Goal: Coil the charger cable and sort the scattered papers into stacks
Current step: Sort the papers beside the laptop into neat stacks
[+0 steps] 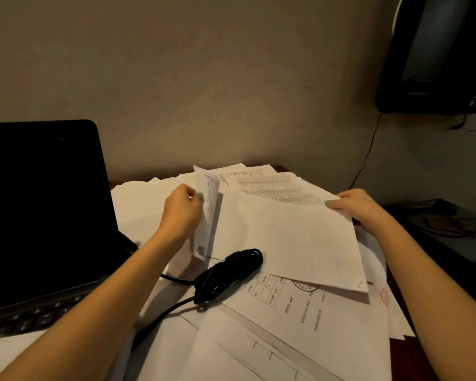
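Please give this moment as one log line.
left hand: pinches upright sheet | right hand: grips large sheet | cable: coiled | papers: scattered

laptop (39, 202) cropped left, print on papers (291, 301) illegible

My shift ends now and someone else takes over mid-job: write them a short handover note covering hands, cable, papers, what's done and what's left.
Left hand: its grip pinches a narrow sheet, held upright.
Right hand: holds the far edge of a large blank sheet, raised above the pile.
Charger cable: bundled in a coil on the papers, tails trailing toward the laptop.
Done: cable looks mostly coiled.
Left: scattered papers overlap at odd angles; no neat stack visible yet.
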Demonstrator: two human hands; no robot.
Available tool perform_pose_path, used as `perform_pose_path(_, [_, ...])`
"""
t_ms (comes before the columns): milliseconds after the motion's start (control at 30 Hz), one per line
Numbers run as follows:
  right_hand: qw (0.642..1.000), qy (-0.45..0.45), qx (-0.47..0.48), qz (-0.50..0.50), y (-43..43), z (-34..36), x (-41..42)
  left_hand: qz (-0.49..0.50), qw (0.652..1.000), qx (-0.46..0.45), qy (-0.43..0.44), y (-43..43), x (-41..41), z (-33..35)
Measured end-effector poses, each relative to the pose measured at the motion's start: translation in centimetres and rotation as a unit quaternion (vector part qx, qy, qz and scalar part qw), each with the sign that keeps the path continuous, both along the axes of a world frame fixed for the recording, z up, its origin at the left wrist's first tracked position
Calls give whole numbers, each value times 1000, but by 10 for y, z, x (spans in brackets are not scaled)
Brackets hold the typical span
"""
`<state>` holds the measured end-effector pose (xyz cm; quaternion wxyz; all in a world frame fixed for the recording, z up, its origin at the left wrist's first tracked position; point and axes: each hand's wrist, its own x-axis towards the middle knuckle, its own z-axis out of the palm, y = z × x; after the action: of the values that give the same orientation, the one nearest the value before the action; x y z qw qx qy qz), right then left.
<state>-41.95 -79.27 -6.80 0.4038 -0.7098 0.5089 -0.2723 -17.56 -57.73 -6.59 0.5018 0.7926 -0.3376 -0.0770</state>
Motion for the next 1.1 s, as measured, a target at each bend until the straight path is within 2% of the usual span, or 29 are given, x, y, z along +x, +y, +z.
perform_pose_path(67, [999, -39, 0, -38, -5, -6, 1, 2, 992, -16, 124, 1, 4, -1])
perform_pose_path(133, [992, -75, -44, -88, -10, -7, 3, 5, 988, -65, 140, 3, 5, 1])
perform_pose_path(267, [957, -150, -193, -158, -7, -2, 2, 8, 984, -179, 10, 10, -7, 19])
perform_pose_path(367, [912, -234, -268, -204, 3, 10, 0, -29, 979, -194, -55, 10, -12, 23])
perform_pose_path(500, [876, -317, -263, -250, 8, 24, -1, -72, 970, -195, -124, 7, -21, 24])
perform_pose_path(600, [854, -362, -265, -265, 14, 31, -2, -60, 966, -179, -179, 2, -22, 19])
perform_pose_path(700, [840, -388, -261, -275, 16, 38, -5, -43, 968, -172, -179, 1, -16, 13])
perform_pose_path(867, [859, -384, -201, -271, 15, 38, -3, -17, 977, -174, -119, -1, -10, 8])
perform_pose_path(1000, [924, -291, -153, -196, 15, 27, 9, 41, 964, -234, -118, 2, -3, 6])
perform_pose_path(1100, [963, -196, -144, -121, 24, 16, 23, 29, 956, -248, -155, 4, -5, 4])
